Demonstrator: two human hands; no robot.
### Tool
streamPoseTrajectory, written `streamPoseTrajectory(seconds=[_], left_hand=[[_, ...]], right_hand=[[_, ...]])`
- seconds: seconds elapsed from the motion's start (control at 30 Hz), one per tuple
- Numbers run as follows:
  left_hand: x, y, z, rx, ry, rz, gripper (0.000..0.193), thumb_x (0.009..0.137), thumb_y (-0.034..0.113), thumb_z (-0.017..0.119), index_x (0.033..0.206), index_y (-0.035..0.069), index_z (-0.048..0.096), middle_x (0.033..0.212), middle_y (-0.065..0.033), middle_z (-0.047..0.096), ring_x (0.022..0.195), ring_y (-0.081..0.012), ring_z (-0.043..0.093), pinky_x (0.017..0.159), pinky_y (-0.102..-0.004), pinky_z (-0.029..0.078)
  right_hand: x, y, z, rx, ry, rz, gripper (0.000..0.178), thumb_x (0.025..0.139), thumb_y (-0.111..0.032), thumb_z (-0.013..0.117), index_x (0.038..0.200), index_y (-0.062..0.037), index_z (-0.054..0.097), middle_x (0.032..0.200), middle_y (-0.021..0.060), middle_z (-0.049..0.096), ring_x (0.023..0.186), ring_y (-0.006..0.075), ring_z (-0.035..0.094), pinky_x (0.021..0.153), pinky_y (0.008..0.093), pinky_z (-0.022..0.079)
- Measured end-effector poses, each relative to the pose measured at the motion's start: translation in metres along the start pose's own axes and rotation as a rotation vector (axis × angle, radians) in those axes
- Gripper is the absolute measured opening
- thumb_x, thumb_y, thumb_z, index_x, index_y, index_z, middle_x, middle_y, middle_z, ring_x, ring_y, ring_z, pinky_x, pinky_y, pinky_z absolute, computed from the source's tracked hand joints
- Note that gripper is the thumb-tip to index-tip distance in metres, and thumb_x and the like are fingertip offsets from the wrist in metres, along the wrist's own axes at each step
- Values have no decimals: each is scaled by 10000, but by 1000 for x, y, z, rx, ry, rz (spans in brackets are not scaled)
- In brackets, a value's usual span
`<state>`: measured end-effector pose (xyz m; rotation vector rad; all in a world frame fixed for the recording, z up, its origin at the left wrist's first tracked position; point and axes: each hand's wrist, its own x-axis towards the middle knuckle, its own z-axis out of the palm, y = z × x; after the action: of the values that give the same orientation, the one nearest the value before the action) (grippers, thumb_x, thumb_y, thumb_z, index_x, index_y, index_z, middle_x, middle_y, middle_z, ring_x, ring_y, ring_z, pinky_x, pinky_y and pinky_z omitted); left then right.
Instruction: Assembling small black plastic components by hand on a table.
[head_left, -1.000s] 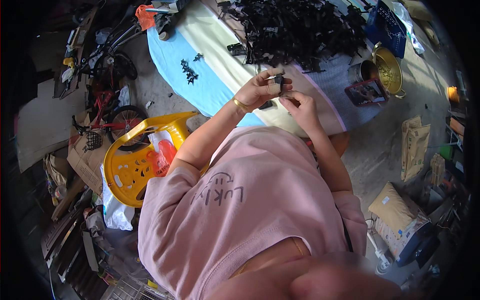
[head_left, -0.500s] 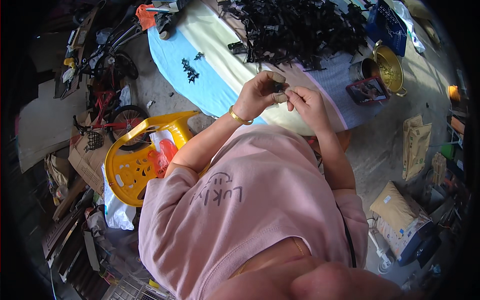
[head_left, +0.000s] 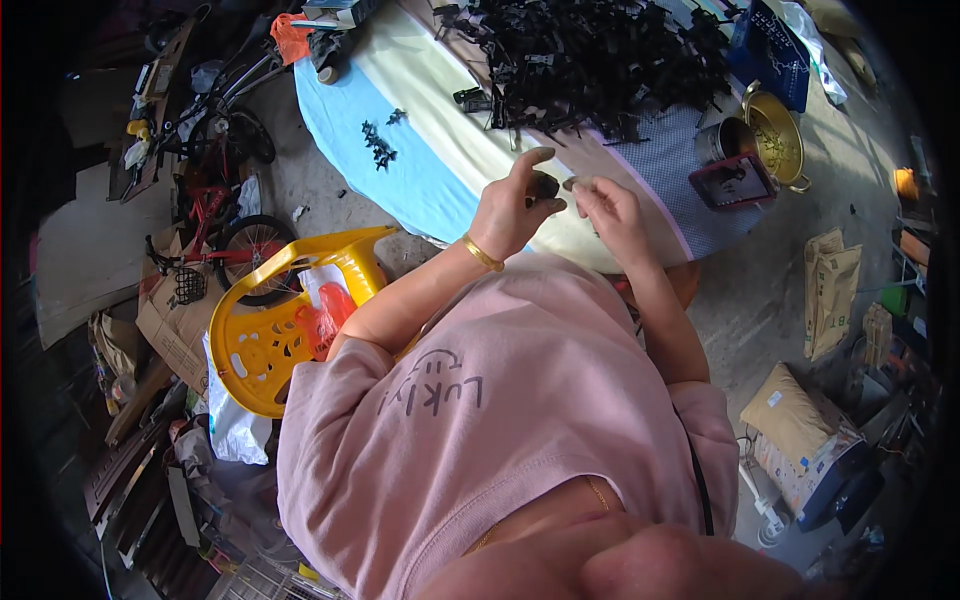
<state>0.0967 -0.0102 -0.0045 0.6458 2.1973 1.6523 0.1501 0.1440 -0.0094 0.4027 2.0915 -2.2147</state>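
My left hand (head_left: 508, 205) is half-curled, index finger and thumb spread apart, and has hold of a small black part (head_left: 542, 186) within that curl. My right hand (head_left: 618, 220) is just beside it, thumb and forefinger drawn in—whether it grips anything, I cannot tell. Both are over the striped cloth (head_left: 430, 110), nearer me than the heap of black plastic parts (head_left: 600, 70). Small black pieces (head_left: 378, 150) lie on the blue stripe—well left.
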Motion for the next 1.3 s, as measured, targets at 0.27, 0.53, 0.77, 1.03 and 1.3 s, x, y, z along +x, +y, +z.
streamPoseTrajectory(seconds=[0.27, 0.53, 0.77, 1.03, 1.3], left_hand=[[1, 24, -14, 156, -143, 43, 601, 691, 48, 679, 1220, 108, 399, 818, -107, 644, 770, -244, 628, 767, -319, 474], [12, 19, -52, -838, -651, -343, 649, 695, -35, 677, 1263, 34, 370, 1162, -140, 506, 935, -249, 590, 875, -345, 460], [9, 24, -41, -1037, -596, -470, 417, 701, 22, 690, 1055, -34, 474, 979, -134, 581, 858, -251, 627, 821, -345, 491], [5, 13, -34, -827, -521, -438, 206, 787, 62, 635, 923, -28, 509, 874, -98, 584, 821, -199, 619, 774, -312, 508], [1, 14, -25, -562, -221, -257, 150, 821, 19, 579, 927, -48, 497, 902, -87, 585, 852, -137, 601, 772, -251, 499]], right_hand=[[-2, -11, -2, -341, -31, -147, 144, 760, -38, 651, 878, 33, 607, 788, 59, 636, 703, 72, 572, 611, 205, 456], [-11, -22, -22, -79, -101, -297, 175, 796, -118, 648, 865, 29, 583, 766, 27, 587, 705, 70, 533, 653, 190, 434], [-11, -30, -12, -104, -105, -328, 166, 795, -124, 645, 858, 18, 584, 764, 35, 585, 686, 93, 539, 635, 204, 434], [-11, -42, -6, -318, -128, -518, 106, 766, -35, 636, 845, 15, 587, 716, 55, 565, 606, 117, 530, 557, 212, 428], [-21, -33, 8, -227, 5, -279, 113, 869, -64, 509, 840, 28, 568, 613, 12, 517, 569, 52, 466, 520, 187, 376]])
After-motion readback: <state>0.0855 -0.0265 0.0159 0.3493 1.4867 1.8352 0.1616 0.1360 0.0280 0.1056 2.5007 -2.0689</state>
